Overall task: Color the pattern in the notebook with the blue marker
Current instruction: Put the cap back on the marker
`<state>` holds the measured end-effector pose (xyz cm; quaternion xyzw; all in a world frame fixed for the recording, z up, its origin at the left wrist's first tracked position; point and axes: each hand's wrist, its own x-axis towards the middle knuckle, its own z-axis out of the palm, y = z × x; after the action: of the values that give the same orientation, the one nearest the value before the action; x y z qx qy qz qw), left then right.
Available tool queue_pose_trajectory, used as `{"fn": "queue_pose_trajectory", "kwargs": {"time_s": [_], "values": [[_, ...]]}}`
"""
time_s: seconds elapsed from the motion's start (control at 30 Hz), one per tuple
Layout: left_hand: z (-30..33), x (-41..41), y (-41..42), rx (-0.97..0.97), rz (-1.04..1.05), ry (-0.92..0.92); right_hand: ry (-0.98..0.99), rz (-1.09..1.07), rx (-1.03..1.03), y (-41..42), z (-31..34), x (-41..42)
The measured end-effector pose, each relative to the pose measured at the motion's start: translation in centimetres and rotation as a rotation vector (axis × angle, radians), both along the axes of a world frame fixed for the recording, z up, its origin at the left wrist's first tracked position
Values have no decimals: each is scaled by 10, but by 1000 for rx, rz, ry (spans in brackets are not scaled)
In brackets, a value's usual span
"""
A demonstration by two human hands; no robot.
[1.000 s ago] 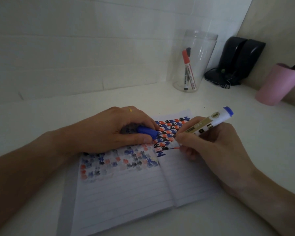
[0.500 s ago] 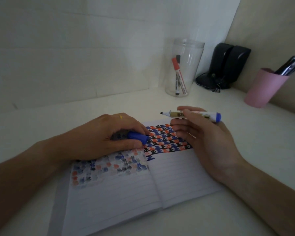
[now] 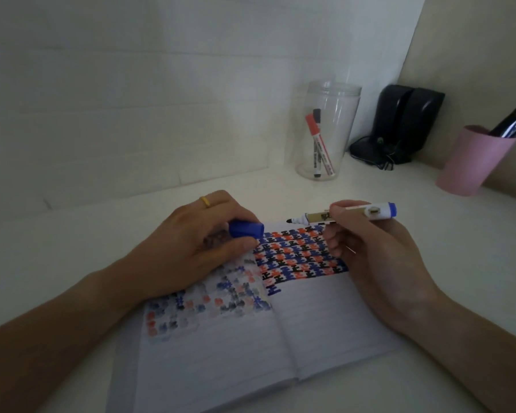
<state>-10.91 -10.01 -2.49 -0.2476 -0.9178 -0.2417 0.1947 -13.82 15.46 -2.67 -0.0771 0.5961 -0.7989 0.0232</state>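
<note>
An open lined notebook point(image 3: 325, 329) lies on the white desk. Its right page carries a blue, red and black pattern point(image 3: 298, 257) across the top; the left page shows a fainter bleed of the same colours. My right hand point(image 3: 373, 257) holds the uncapped blue marker point(image 3: 355, 214) level above the page's top edge, with the tip pointing left and off the paper. Resting on the left page, my left hand point(image 3: 197, 248) grips the marker's blue cap point(image 3: 246, 228), whose open end faces the tip a short gap away.
A clear plastic jar point(image 3: 328, 129) with a red and a black marker stands at the back. A black device point(image 3: 399, 126) with a cable sits in the corner. A pink cup point(image 3: 474, 162) of pens stands at the right, against the beige wall.
My right hand lifted the marker off the pattern and turned it level, tip toward the left. My left hand raised the cap so that its open end faces the tip.
</note>
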Motion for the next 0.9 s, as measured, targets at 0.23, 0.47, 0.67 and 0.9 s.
{"fn": "queue_pose_trajectory", "kwargs": {"time_s": [0.23,0.47,0.67,0.9], "values": [[-1,1,-4,14,46,-13,28,65,12,-4,5,3],[-3,0,1,3,37,-2,67,98,67,-1,3,7],[-2,0,1,-3,21,12,96,117,113,-2,4,11],[4,4,3,25,13,42,138,151,202,-2,7,14]]}}
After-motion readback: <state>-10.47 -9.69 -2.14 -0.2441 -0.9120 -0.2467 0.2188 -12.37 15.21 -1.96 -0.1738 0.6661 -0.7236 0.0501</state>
